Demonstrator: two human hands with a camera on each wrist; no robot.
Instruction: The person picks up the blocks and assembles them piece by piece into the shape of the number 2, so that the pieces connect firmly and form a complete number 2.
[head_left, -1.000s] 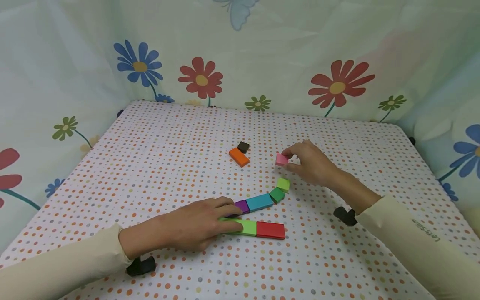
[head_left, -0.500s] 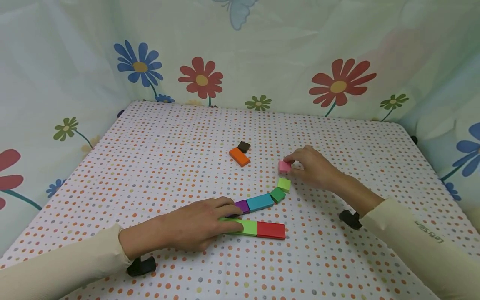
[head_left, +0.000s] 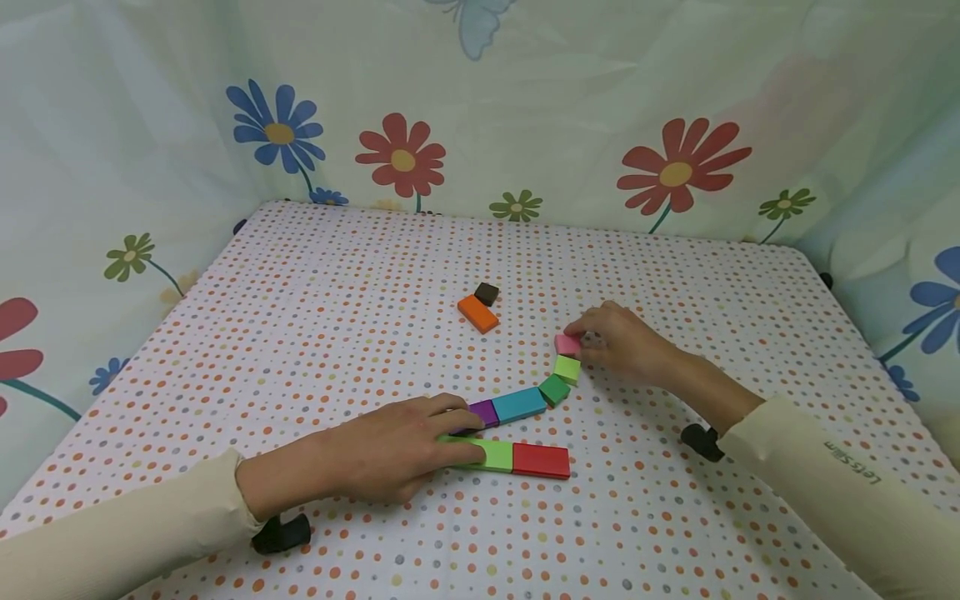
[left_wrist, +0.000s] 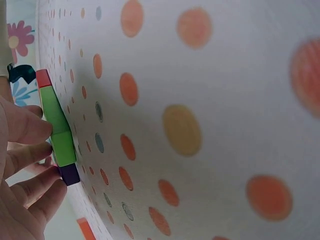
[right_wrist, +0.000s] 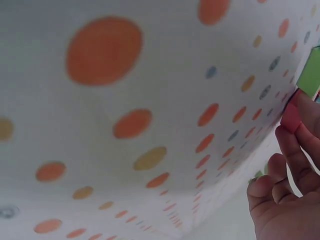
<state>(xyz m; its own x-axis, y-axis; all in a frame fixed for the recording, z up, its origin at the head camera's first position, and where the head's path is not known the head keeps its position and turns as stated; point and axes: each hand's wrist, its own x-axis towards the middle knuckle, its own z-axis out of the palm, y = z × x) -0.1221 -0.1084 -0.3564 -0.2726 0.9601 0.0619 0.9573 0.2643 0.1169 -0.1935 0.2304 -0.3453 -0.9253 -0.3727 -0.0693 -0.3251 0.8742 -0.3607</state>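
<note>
My right hand [head_left: 626, 346] pinches a pink block [head_left: 567, 345] between thumb and fingers, right at a small lime block [head_left: 567, 368]. In the right wrist view the pink block [right_wrist: 291, 116] is between the fingertips, with a green block above it. My left hand [head_left: 393, 450] rests on the left part of a bent row, thumb on a long light green block [head_left: 498, 456] and fingers at a purple block [head_left: 485, 412]. A red block [head_left: 542, 460] ends the near side. A blue block [head_left: 520, 405] and a dark green block [head_left: 555, 389] continue the far side.
An orange block [head_left: 477, 313] and a black block [head_left: 487, 293] lie together farther back. A dotted cloth [head_left: 337, 292] covers the table, and a flowered curtain [head_left: 525, 108] hangs behind and at both sides.
The right hand has brought the pink block toward me, from apart to right up at the lime block. The left hand and the other blocks have stayed put.
</note>
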